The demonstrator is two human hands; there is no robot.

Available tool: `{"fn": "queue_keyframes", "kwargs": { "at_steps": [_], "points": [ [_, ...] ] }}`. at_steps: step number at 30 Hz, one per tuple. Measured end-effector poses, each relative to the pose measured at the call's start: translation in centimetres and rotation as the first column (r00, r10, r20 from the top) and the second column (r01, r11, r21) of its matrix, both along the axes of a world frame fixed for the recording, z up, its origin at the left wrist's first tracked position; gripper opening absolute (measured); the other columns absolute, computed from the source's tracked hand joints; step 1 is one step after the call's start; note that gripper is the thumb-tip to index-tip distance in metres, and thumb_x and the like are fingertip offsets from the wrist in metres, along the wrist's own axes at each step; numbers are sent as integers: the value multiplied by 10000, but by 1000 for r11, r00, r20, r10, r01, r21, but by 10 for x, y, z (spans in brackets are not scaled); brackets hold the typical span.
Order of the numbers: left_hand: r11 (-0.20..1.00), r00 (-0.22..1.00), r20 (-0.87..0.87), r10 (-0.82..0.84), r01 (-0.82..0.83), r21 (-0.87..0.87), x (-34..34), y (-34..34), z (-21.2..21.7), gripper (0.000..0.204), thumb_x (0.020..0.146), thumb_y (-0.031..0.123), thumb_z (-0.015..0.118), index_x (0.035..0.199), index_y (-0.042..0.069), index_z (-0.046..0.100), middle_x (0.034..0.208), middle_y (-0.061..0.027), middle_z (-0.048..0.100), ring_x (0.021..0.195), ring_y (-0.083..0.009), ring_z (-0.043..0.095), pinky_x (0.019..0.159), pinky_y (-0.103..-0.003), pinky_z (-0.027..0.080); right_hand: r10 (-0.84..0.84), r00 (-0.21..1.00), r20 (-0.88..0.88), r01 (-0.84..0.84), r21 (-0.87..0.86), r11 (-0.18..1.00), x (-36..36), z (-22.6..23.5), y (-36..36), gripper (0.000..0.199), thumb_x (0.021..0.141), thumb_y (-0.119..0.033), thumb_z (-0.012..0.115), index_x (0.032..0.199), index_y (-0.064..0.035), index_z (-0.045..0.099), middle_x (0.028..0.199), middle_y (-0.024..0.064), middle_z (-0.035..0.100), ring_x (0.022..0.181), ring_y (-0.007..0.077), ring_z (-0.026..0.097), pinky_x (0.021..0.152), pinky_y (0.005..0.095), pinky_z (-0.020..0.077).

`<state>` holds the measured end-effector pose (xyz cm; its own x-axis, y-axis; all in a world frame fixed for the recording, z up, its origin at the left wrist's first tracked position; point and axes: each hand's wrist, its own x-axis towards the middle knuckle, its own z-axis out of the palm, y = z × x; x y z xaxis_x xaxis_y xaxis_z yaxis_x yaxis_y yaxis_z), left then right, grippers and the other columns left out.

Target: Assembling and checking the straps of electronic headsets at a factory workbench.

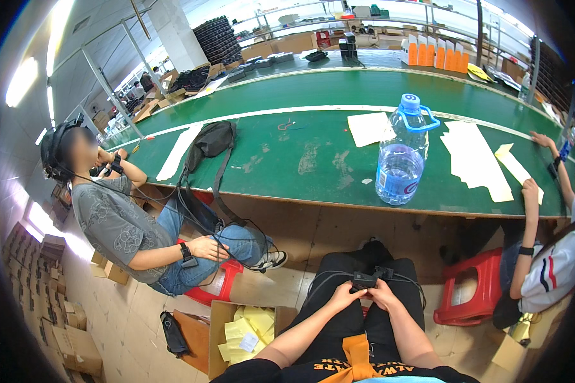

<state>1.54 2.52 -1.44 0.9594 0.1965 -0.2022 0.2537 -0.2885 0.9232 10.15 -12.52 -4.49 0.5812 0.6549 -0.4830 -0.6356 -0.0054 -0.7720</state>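
My left hand [347, 296] and my right hand [383, 294] come together over my lap, with their fingers bent and closed. Between and just beyond them is a small black box-shaped device [365, 280], which both hands appear to grip. Dark cables run from it to either side across my black trousers. My fingertips are partly hidden, and the exact kind of device cannot be made out.
Ahead stands a long green worktable [281, 172] bearing a large water bottle [401, 166], paper sheets [469, 156] and a dark bag [212, 139]. One person sits left; another, on the right, handles paper near a red stool [469, 287]. An open carton [220, 316] holds yellow paper.
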Motion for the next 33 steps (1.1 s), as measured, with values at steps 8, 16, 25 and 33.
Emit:
{"fn": "queue_keyframes", "kwargs": {
  "at_steps": [8,16,25,33],
  "points": [
    [998,999,22,-32,31,47,2,-1,-17,411,806,311,697,1035,-20,616,997,-165,660,954,-249,638,821,-340,481,20,995,99,-18,-21,1000,-1,-7,0,319,800,76,563,1109,36,490,1038,141,590,903,226,626,766,341,541],
    [983,996,-93,15,-32,-182,3,-2,-2,416,833,314,683,1074,-18,612,1036,-112,660,956,-211,624,831,-318,472,-72,997,32,73,-31,997,-4,1,5,211,841,55,488,1049,26,499,960,142,615,828,245,646,754,354,543],
    [-425,983,-56,174,24,-905,5,18,40,50,881,153,607,899,106,608,658,14,434,721,-121,483,712,-276,432,116,885,-451,219,621,752,2,45,-50,223,903,-121,498,1072,12,556,803,140,632,835,303,646,857,508,496],
    [48,817,576,-17,576,-816,14,4,173,179,801,43,624,960,114,585,716,-9,434,662,-172,493,630,-306,371,42,999,0,-26,795,606,-14,168,-79,228,898,-178,544,1054,-17,505,839,156,592,707,310,634,754,503,496]
  ]
}}
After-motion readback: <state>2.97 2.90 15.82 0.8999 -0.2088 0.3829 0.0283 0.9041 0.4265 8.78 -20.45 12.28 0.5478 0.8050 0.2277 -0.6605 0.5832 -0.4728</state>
